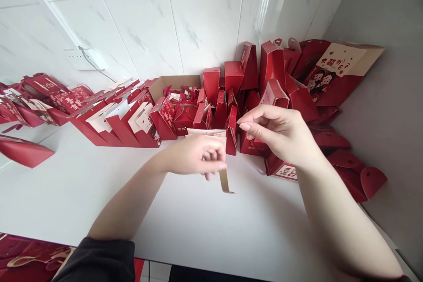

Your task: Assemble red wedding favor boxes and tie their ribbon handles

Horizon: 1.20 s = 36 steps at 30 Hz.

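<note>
My left hand (198, 154) is raised over the middle of the table, its fingers closed on a short gold ribbon (225, 181). The ribbon hangs down from the fingertips, its lower end bent to the right. To the right and higher up, my right hand (277, 132) has thumb and forefinger in a pinch. Whether anything thin sits between those fingertips is too small to make out. Behind the hands stand red gift boxes (211, 81), and a box with a cream upper edge (211, 132) is partly covered by my left hand.
A row of red paper bags (122, 125) stands along the tiled wall, beside an open cardboard box (178, 81). More red bags (343, 75) crowd the right corner. At far left lies a red box (24, 150). The white table (185, 224) ends near my body.
</note>
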Each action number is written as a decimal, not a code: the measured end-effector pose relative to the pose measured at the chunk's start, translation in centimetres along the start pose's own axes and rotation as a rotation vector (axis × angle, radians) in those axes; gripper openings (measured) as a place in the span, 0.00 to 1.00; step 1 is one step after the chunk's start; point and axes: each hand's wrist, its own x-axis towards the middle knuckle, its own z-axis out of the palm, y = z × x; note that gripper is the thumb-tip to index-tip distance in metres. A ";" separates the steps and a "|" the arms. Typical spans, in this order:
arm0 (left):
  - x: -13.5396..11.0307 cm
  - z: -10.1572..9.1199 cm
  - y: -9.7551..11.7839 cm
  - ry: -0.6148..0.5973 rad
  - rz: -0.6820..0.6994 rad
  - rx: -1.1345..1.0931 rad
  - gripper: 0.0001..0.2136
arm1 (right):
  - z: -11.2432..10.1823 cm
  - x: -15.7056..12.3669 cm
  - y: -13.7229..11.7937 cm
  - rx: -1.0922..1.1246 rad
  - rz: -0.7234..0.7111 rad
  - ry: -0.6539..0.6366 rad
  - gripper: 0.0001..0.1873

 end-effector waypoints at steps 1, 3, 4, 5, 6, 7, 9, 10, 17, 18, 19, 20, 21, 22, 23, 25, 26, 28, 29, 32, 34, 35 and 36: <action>-0.5 -0.7 0.3 0.119 0.014 -0.074 0.09 | 0.2 0.1 0.3 0.021 0.039 -0.045 0.09; -1.1 -1.8 0.3 0.333 0.052 -0.148 0.10 | 0.7 0.2 0.9 0.081 0.126 -0.140 0.10; -1.2 -2.2 0.1 0.417 0.065 -0.162 0.09 | 1.0 0.3 1.3 0.116 0.164 -0.175 0.11; -1.2 -2.5 -0.1 0.479 0.069 -0.166 0.09 | 1.4 0.4 1.6 0.149 0.194 -0.193 0.12; -1.1 -2.7 -0.4 0.519 0.066 -0.168 0.09 | 1.7 0.5 1.9 0.180 0.214 -0.198 0.13; -1.0 -2.8 -0.6 0.540 0.057 -0.171 0.09 | 2.0 0.5 2.1 0.207 0.228 -0.196 0.13; -0.6 -2.7 -0.9 0.542 0.046 -0.175 0.09 | 2.7 0.5 2.4 0.233 0.238 -0.189 0.13; -0.5 -2.7 -0.9 0.536 0.053 -0.176 0.09 | 2.9 0.5 2.5 0.220 0.235 -0.185 0.13; -0.7 -2.6 -0.8 0.535 0.183 -0.103 0.10 | 3.0 0.3 2.6 0.136 0.248 -0.312 0.12; -0.8 -2.8 -0.9 0.539 0.182 -0.029 0.11 | 2.7 0.4 2.5 0.155 0.259 -0.311 0.12; -0.9 -3.0 -1.0 0.550 0.179 0.072 0.11 | 2.3 0.4 2.3 0.167 0.261 -0.290 0.11; -0.9 -3.2 -1.2 0.570 0.176 0.194 0.13 | 1.9 0.5 2.2 0.169 0.256 -0.257 0.11; -0.9 -3.4 -1.5 0.593 0.177 0.324 0.13 | 1.5 0.5 2.0 0.166 0.244 -0.222 0.11; -0.8 -3.6 -1.7 0.613 0.183 0.441 0.12 | 1.1 0.6 1.8 0.162 0.225 -0.186 0.11; -0.6 -3.7 -2.0 0.626 0.195 0.528 0.10 | 0.8 0.6 1.6 0.155 0.204 -0.155 0.10; -0.2 -3.9 -2.5 0.621 0.215 0.584 0.12 | 0.3 0.6 1.3 0.146 0.168 -0.112 0.09; 0.0 -4.0 -2.7 0.599 0.215 0.563 0.14 | 0.2 0.6 1.3 0.146 0.158 -0.097 0.09; 0.3 -4.1 -3.0 0.521 0.193 0.477 0.12 | 0.2 0.6 1.1 0.154 0.154 -0.071 0.09; 0.3 -4.2 -3.1 0.475 0.175 0.440 0.10 | 0.3 0.6 1.1 0.163 0.158 -0.060 0.09; 0.3 -4.7 -3.4 0.365 0.131 0.378 0.12 | 0.7 0.7 1.1 0.185 0.163 -0.029 0.09; 0.3 -5.0 -3.7 0.314 0.121 0.313 0.13 | 0.9 0.8 1.4 0.190 0.149 -0.010 0.09; 0.4 -5.1 -3.9 0.284 0.123 0.262 0.12 | 1.0 0.9 1.5 0.196 0.139 0.005 0.09; 0.5 -5.1 -4.2 0.249 0.128 0.206 0.12 | 1.1 0.9 1.7 0.206 0.132 0.024 0.08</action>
